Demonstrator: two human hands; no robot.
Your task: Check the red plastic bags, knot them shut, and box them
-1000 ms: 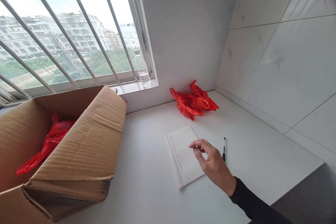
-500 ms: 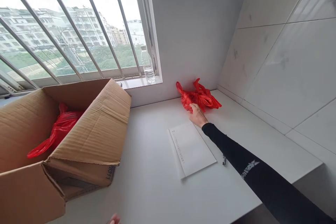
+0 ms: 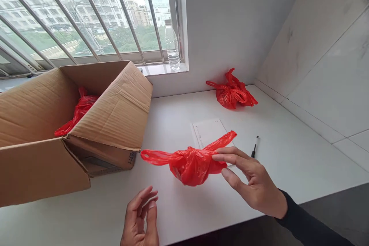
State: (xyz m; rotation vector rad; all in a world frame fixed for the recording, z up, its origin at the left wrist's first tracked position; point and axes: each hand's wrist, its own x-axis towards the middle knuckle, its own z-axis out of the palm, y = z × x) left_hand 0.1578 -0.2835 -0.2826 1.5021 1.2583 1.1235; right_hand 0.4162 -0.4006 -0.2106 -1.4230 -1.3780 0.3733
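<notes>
Red knotted bag (image 3: 191, 165) is hanging just above the white counter (image 3: 288, 153), pinched at its 3 o'clock side by the right hand (image 3: 253, 184), whose fingers are gripping the plastic; its handles are flaring toward 9 and 1 o'clock. The left hand (image 3: 141, 219) is waiting at 7 o'clock, empty and loosely curled, apart from the bag. By my judgement, the bag is being brought in for handling by both hands, which calls for the left hand taking a handle. Behind it at 12 o'clock are lying a paper sheet (image 3: 209, 132) and a pen (image 3: 254, 148); another red bag (image 3: 232, 94) is sitting at 1 o'clock, and a cardboard box (image 3: 115, 119) at 10 o'clock.
</notes>
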